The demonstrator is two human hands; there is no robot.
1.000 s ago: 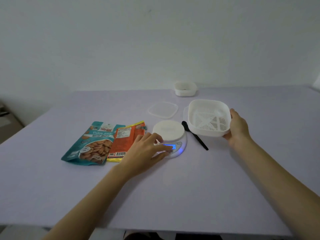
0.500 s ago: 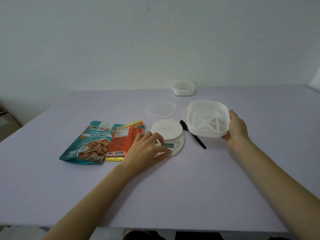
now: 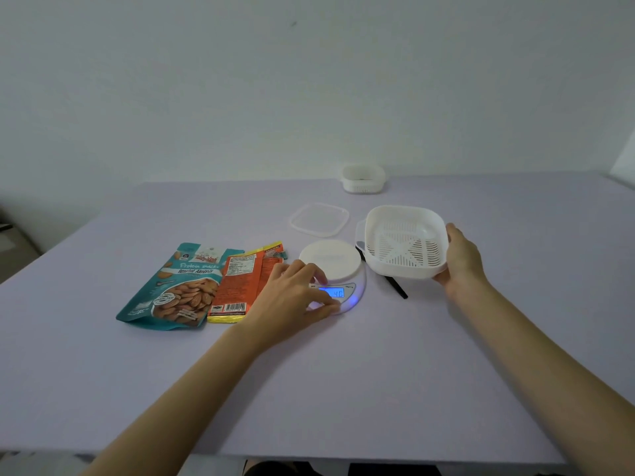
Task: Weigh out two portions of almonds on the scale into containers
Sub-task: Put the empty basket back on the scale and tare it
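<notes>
Fingers, left, press scale; right hand grips container.

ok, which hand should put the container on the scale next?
Likely right: the right hand grips the white slotted container, tilted, beside the scale's bare platform. The left hand rests on the scale's front by the lit display.
</notes>
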